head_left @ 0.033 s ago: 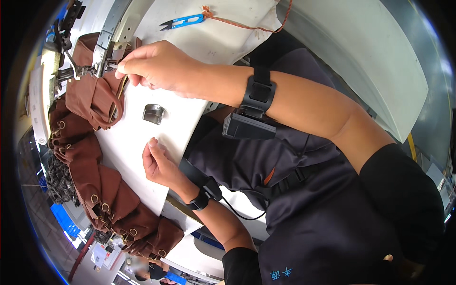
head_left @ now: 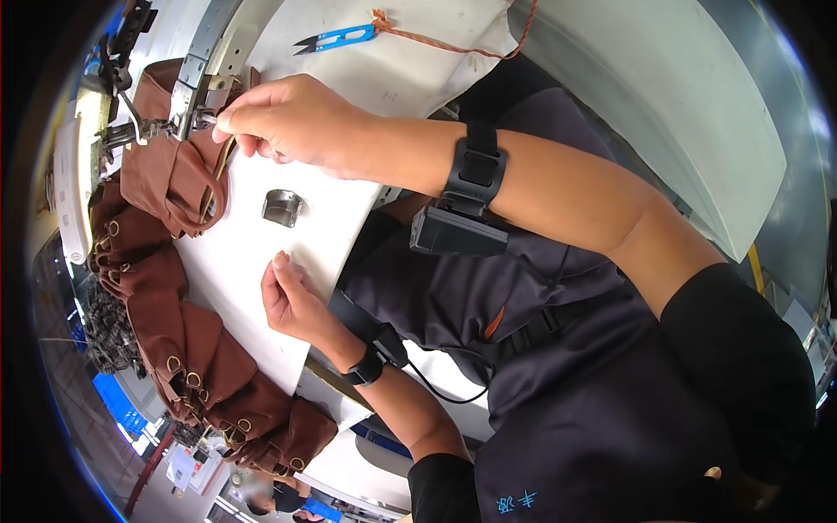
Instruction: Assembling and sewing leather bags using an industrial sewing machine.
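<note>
brown fabric [head_left: 170, 179] pinched by right hand [head_left: 292, 122].

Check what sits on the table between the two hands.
A small shiny metal piece lies on the white table, between the right hand and left hand, in the head view.

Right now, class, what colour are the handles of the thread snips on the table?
Blue, on the thread snips; clearest in the head view.

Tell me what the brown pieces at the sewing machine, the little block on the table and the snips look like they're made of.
Brown pieces: probably leather or a leather-like sheet, matte, holding stiff folds, fitted with metal rings.
Small block: apparently polished metal, grey and reflective.
Snips: dark metal blades with a glossy blue handle, likely plastic.
The right hand pinches the brown material at the machine's needle area; the left hand rests on the white table.
</note>
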The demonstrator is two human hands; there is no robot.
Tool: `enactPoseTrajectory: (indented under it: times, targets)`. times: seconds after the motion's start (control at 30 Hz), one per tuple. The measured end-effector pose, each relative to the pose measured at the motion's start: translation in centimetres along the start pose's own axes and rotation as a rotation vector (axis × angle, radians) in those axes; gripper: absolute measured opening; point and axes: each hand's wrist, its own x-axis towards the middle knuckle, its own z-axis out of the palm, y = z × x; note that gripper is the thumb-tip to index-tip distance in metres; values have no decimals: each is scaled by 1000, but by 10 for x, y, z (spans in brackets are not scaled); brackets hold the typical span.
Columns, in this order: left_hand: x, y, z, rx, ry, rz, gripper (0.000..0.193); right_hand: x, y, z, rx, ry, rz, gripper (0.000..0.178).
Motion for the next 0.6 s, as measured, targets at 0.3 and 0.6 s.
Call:
enactPoseTrajectory:
  times: [0.3,0.6]
  targets:
    - [-1,2,3,41,20,-2,23,-8,-1,-5,-143,-40,-43,25]
    - [1,31,-2,11,10,-143,27,-41,-6,1,-755,-115,-299,25]
